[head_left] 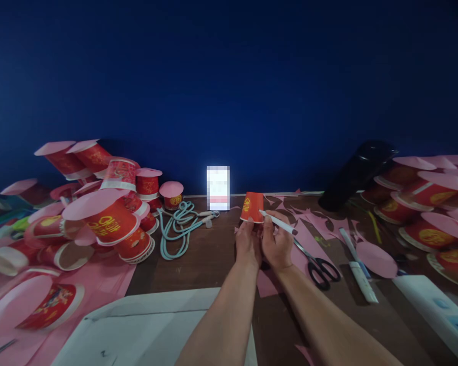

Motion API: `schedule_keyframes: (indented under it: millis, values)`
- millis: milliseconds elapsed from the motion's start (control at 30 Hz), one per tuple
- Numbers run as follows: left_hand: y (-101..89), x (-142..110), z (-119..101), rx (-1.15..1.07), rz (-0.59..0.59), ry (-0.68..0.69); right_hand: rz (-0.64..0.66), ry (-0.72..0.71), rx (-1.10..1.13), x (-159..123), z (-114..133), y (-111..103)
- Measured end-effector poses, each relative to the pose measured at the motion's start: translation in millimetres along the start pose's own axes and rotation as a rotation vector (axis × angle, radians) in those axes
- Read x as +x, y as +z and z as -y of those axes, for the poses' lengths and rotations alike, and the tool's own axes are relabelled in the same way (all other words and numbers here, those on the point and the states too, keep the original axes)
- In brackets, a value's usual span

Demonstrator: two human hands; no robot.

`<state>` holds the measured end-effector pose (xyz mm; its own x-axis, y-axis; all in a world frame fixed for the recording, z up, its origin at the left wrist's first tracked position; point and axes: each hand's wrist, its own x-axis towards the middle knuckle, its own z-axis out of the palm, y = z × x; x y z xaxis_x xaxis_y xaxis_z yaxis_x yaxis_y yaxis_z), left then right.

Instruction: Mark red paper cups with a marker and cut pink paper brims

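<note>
In the middle of the head view, a red paper cup with yellow lettering stands bottom-up, tilted slightly. My left hand grips its lower rim from the left. A white marker is pinched in my right hand, its tip against the cup's right side. Right beside that hand lie black-handled scissors, with cut pink paper scraps under and around them. Some of my fingers are hidden behind the backs of my hands.
Red cups with pink paper discs pile up at left, more cups at right. A lit phone and coiled blue cable sit behind. White glue stick, power strip, dark bottle and white sheet surround my arms.
</note>
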<state>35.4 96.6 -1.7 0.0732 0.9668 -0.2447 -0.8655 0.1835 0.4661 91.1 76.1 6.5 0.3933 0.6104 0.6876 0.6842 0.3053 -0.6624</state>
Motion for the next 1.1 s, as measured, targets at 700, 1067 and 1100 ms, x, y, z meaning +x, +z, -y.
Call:
schedule_keyframes:
  millis: [700, 1067, 1100]
  values:
    - [3.6, -3, -2, 0.094, 0.037, 0.066, -0.003, -0.033, 0.004, 2, -1, -1]
    - [6.9, -3, 0, 0.161, -0.026, 0.068, -0.048, -0.072, 0.01, 6, -3, -2]
    - [6.2, -2, 1, 0.15, -0.016, 0.069, -0.054, -0.064, 0.011, 6, -3, -1]
